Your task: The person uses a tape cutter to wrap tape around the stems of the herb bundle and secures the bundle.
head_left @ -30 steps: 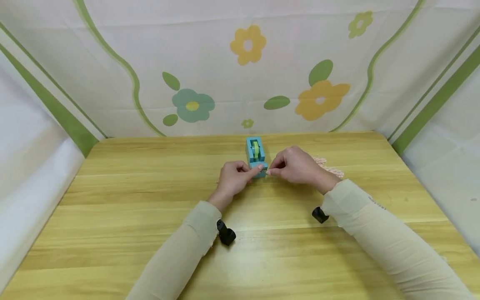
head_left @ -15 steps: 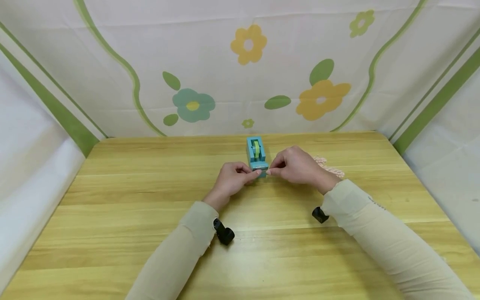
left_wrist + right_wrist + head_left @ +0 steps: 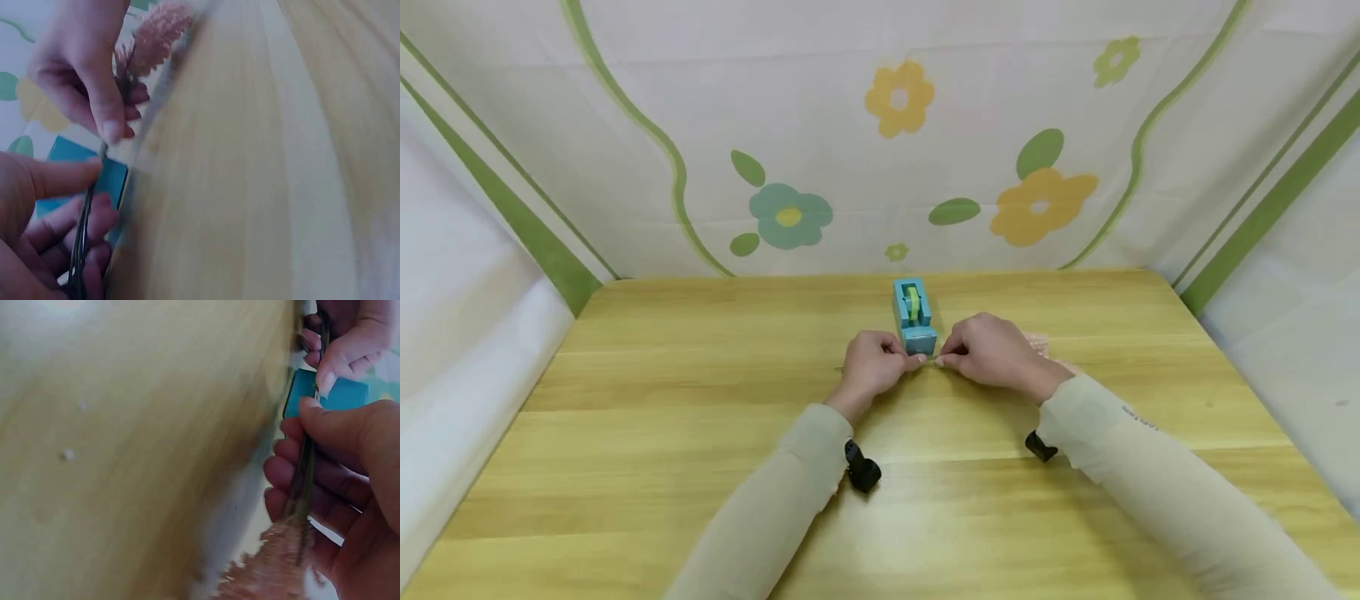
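My left hand pinches the thin dark stems of a bunch of pink flowers between thumb and fingers. Opposite it, my right hand grips the same stems closer to the blooms, its thumb pressed along them. The fluffy pink flower heads stick out beyond the right hand; in the head view that hand and forearm partly cover them. Both thumb tips almost meet, with a small shiny patch on the stems between them. Just behind the fingertips stands a blue tape dispenser bearing a yellow-green roll.
The wooden table reaches back to a white flower-printed cloth, with cloth at both sides too. Small pale specks lie on the tabletop. A black wrist camera is strapped under each sleeve cuff.
Both hands have drawn slightly nearer to me with the stems. The left thumb, earlier over the dispenser's front edge, is now in front of it, and the dispenser's front face shows. The view has tilted slightly.
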`<state>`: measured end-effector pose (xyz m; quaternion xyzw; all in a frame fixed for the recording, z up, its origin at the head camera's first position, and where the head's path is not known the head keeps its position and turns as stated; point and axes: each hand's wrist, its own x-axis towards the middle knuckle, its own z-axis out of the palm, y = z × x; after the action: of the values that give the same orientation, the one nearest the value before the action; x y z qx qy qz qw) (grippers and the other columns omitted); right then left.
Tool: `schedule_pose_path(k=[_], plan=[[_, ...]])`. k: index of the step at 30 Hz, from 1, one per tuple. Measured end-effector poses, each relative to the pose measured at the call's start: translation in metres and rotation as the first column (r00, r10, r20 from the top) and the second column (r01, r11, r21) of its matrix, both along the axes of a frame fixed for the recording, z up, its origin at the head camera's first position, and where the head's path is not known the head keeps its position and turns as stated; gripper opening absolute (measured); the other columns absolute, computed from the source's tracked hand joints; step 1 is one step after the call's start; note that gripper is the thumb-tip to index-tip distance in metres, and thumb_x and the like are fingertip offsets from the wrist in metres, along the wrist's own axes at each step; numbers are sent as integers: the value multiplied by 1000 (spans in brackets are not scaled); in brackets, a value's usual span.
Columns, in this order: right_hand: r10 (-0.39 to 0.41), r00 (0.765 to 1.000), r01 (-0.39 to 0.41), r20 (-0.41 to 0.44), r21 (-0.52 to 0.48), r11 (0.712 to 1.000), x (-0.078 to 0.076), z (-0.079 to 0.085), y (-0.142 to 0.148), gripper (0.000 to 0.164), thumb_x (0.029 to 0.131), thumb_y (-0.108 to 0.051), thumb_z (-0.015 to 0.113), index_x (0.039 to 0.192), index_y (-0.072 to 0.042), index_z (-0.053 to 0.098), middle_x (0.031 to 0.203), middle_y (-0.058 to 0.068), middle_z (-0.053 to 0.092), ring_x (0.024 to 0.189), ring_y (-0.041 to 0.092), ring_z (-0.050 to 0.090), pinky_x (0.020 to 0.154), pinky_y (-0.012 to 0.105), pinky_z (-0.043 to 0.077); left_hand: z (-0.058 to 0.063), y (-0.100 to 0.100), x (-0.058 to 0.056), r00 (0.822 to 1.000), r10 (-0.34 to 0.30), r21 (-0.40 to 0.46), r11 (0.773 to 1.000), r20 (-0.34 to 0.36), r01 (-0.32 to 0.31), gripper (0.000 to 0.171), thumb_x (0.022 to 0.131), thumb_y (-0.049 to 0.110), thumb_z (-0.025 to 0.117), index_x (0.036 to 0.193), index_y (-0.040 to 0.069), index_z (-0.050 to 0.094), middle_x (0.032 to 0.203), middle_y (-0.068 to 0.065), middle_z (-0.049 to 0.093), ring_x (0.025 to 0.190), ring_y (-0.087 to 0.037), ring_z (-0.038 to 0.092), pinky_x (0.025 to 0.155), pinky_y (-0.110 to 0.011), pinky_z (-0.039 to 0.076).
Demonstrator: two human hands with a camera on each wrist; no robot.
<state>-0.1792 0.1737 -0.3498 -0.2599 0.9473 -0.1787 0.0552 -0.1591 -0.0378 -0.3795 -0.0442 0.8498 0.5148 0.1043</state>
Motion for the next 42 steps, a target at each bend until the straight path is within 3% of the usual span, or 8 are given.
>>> schedule_pose_path(k=[5, 12, 21, 25, 27, 30, 36, 42], plan=[[-21, 999, 19, -28, -69, 997, 9, 0, 3, 7, 96, -25, 84, 94, -21, 89, 91, -7, 80, 81, 9, 70, 76, 38, 58, 3, -7, 5, 1000, -16, 47, 999, 26, 15, 24, 88, 31, 91, 80, 12, 79, 81, -1, 72, 80, -18, 59, 67, -28, 45], [44, 980, -61, -196, -81, 995, 17, 5, 1, 6, 94, -22, 86, 95, -18, 89, 86, -7, 76, 68, 3, 60, 65, 30, 50, 11, -15, 5, 994, -68, 127, 990, 86, 57, 22, 91, 33, 88, 87, 12, 80, 83, -2, 74, 87, -17, 58, 74, -30, 44], [111, 898, -153, -426, -67, 986, 22, -6, 2, 6, 89, -19, 90, 90, -14, 88, 80, -4, 74, 64, 7, 62, 59, 27, 51, 11, -15, 4, 986, -104, 137, 987, 128, 86, 25, 95, 32, 81, 97, 8, 83, 94, -3, 77, 95, -19, 61, 81, -32, 45], [115, 856, -170, -505, -64, 983, 23, -9, 0, 8, 87, -19, 92, 87, -13, 88, 80, -3, 75, 65, 10, 67, 59, 29, 55, 11, -16, 3, 983, -123, 136, 985, 138, 104, 24, 97, 32, 80, 98, 8, 84, 101, -3, 78, 100, -18, 61, 84, -32, 45], [115, 845, -171, -522, -60, 983, 24, -9, 0, 8, 86, -18, 93, 87, -13, 87, 80, -2, 75, 66, 12, 68, 61, 31, 57, 10, -17, 3, 980, -135, 145, 983, 147, 114, 22, 98, 30, 80, 99, 9, 85, 106, -2, 78, 103, -18, 60, 87, -32, 45], [108, 859, -153, -500, -50, 987, 25, -8, -1, 9, 85, -18, 93, 89, -13, 87, 82, -2, 76, 69, 12, 68, 64, 33, 57, 10, -18, 3, 978, -141, 168, 979, 152, 115, 18, 97, 27, 81, 101, 9, 85, 113, -3, 78, 105, -19, 60, 88, -32, 45], [128, 932, -136, -338, 0, 991, 24, 1, 6, 8, 89, -15, 89, 96, -14, 87, 92, -2, 83, 80, 15, 77, 80, 42, 60, 7, -18, 7, 986, -103, 171, 982, 129, 81, 15, 95, 22, 84, 101, 9, 86, 117, -5, 79, 107, -19, 63, 86, -30, 48], [162, 958, -151, -235, 62, 987, 19, 12, 23, 9, 89, -14, 90, 97, -14, 88, 94, -1, 85, 80, 13, 79, 75, 38, 64, 8, -19, 10, 989, -80, 162, 985, 121, 60, 11, 93, 19, 86, 101, 10, 87, 115, -5, 81, 114, -23, 68, 90, -33, 54]])
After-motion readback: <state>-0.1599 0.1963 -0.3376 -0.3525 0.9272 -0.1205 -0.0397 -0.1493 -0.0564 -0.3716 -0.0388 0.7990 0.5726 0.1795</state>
